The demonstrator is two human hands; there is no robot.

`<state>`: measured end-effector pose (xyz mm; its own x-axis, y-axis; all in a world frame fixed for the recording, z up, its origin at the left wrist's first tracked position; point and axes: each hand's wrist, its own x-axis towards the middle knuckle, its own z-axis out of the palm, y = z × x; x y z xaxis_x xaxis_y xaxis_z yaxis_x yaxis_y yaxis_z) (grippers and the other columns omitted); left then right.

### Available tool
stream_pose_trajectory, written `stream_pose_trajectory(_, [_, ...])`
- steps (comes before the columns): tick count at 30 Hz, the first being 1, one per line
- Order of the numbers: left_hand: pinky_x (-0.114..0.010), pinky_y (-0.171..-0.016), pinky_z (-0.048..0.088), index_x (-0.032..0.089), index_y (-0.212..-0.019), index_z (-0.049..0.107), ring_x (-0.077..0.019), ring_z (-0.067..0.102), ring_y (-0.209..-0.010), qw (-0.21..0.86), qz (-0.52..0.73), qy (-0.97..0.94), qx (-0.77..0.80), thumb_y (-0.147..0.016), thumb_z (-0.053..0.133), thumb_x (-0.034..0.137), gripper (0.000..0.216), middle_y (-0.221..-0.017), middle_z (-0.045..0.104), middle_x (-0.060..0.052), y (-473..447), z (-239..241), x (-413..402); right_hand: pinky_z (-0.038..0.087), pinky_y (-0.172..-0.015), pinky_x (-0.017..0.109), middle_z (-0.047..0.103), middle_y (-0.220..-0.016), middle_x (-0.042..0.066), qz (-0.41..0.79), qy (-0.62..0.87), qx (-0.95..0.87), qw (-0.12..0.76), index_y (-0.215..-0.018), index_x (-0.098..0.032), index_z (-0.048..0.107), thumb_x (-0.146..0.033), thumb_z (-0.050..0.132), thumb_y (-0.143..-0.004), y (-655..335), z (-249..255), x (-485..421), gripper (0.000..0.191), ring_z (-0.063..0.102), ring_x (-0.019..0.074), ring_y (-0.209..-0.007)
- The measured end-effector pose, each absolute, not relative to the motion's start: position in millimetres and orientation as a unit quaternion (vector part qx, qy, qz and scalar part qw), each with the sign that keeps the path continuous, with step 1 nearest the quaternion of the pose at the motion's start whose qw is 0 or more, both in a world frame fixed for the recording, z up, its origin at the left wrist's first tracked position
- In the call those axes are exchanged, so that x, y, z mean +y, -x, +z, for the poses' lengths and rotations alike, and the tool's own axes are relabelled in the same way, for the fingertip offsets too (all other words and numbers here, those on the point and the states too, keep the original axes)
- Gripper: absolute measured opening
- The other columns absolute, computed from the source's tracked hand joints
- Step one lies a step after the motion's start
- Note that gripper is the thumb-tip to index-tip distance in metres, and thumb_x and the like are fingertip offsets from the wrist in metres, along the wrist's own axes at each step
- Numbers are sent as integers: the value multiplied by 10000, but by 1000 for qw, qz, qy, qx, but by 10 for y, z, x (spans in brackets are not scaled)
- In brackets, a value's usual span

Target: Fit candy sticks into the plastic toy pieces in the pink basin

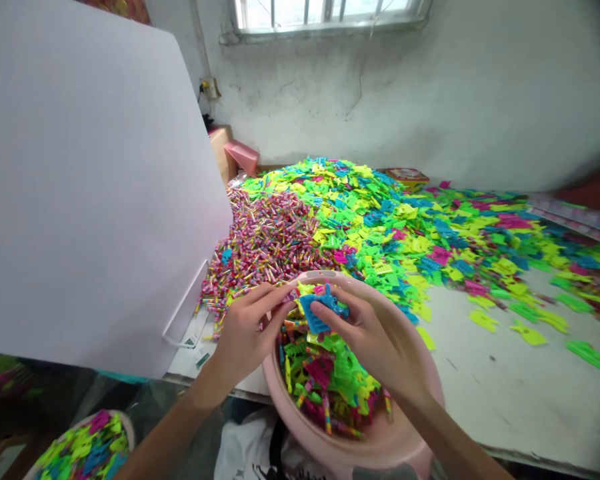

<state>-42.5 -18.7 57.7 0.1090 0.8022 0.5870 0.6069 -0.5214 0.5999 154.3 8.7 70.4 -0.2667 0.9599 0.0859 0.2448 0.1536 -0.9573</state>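
Note:
Above the pink basin (420, 373), my right hand (363, 327) grips a flat blue plastic piece (314, 317) with a ridged face and a shaped end. My left hand (253, 327) is closed in a pinch beside it, thumb against index finger. A small pink-patterned stick (293, 294) shows at its fingertips, close to the blue piece; whether the two touch I cannot tell. Bright green and yellow plastic pieces (347, 370) lie in the basin with several multicoloured sticks (327, 410).
Small patterned sticks (275, 230) are heaped behind the basin, beside a large mound of coloured plastic pieces (360, 193) spreading right across the white table (505, 393). A large white panel (95, 187) stands at left. Below it is another filled container (129, 427).

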Motion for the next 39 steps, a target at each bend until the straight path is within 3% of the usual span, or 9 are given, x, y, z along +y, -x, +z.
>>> stream_pose_trajectory(5, [-217,-724,541,194,-1262,687,-144,705,-867,76,458,-758,458,-977,608,163,298,-1032,733,-71,446,553,-215,552,-571,233,634,-724,-21,433,444,-667,413,-777,-235,648,-427,695,-880,-1538,703,45,222,616,156,-648])
stream_pose_trajectory(13, [-202,-708,543,173,-1198,713,-139,709,-850,84,469,-761,440,-950,641,138,261,-1037,741,-79,486,527,-211,574,-512,265,655,-713,-12,474,432,-632,435,-804,-257,671,-454,697,-839,-1513,604,45,202,634,178,-605])
stream_pose_trajectory(25, [-194,-667,523,213,-1184,699,-115,686,-756,91,443,-760,467,-973,611,184,231,-1010,733,-42,456,507,-215,498,-465,247,605,-664,-21,455,432,-647,433,-758,-238,644,-451,679,-851,-1521,538,87,235,576,156,-567])
stream_pose_trajectory(32, [-202,-645,461,210,-1048,543,-105,598,-688,239,439,-672,546,-957,557,171,100,-825,620,31,402,558,-249,506,-512,258,617,-697,-10,459,452,-634,428,-742,-248,646,-492,705,-842,-1533,475,75,270,566,164,-595])
stream_pose_trajectory(36, [-195,-529,364,223,-1027,616,-77,465,-563,308,449,-639,543,-972,588,293,93,-758,566,53,375,562,-255,505,-534,257,646,-738,-8,490,432,-630,420,-818,-249,683,-476,687,-866,-1529,483,49,232,586,168,-627])
stream_pose_trajectory(39, [-194,-575,397,221,-1007,672,-88,528,-636,345,462,-625,527,-973,594,317,128,-828,639,24,348,536,-265,487,-535,248,602,-701,-24,500,416,-627,428,-800,-236,647,-447,683,-875,-1518,488,28,227,564,153,-610])
